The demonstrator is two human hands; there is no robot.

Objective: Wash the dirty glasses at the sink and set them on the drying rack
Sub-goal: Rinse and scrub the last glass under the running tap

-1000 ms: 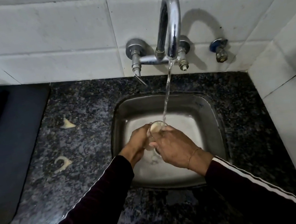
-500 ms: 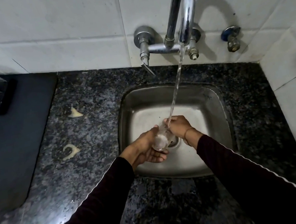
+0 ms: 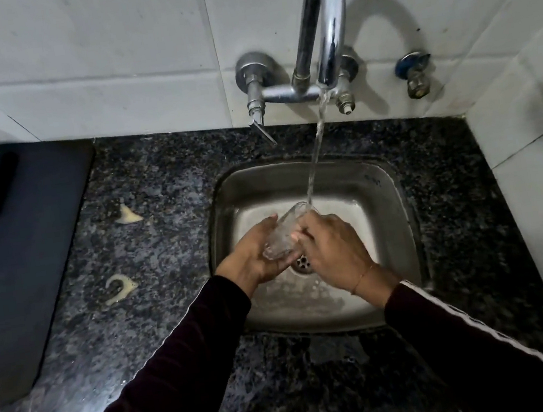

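While both sleeved arms are reaching over the speckled bench (image 3: 161,324) into the sink (image 3: 393,224), the left hand (image 3: 252,256) is cupping the glass (image 3: 284,235) from below, its grip curled round the base, and the right hand (image 3: 334,249) is pinching the wall near the rim. Tilted mouth-up over the drain (image 3: 302,264), the glass is catching the stream (image 3: 316,151) from the tap (image 3: 326,25). Rinsing well likely means turning it slowly and gripping firmly, since wet glass slips.
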